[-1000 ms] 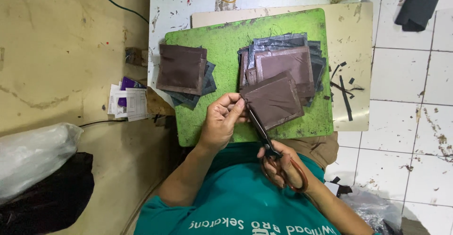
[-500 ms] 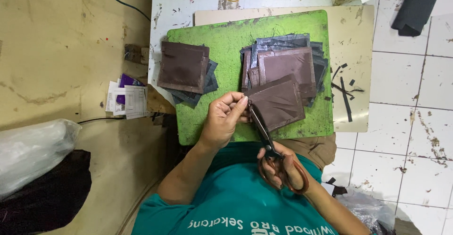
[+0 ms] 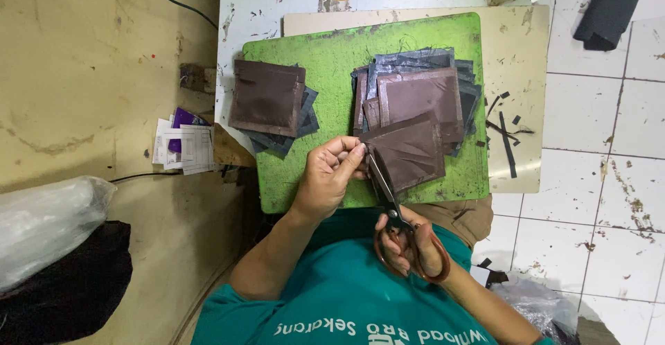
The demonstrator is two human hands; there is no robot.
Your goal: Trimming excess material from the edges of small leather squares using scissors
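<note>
My left hand (image 3: 331,173) pinches the near-left corner of a dark brown square piece (image 3: 410,152) held over a green cutting mat (image 3: 325,61). My right hand (image 3: 410,248) has its fingers through the orange-brown handles of a pair of scissors (image 3: 382,187), whose blades lie along the left edge of the brown piece. Behind the piece, a stack of brown and grey square pieces (image 3: 422,89) rests on the mat's right half. A smaller stack of similar pieces (image 3: 269,99), with a brown one on top, lies at the mat's left.
The mat lies on a beige board (image 3: 516,61) strewn with thin dark offcut strips (image 3: 507,134). Papers (image 3: 183,144) and a clear plastic bag (image 3: 45,227) lie on the floor at left. White tiles are at right, with a dark cloth (image 3: 609,5) at top right.
The scissors' blades have crept a little further along the brown piece's edge. Both hands stay in nearly the same place.
</note>
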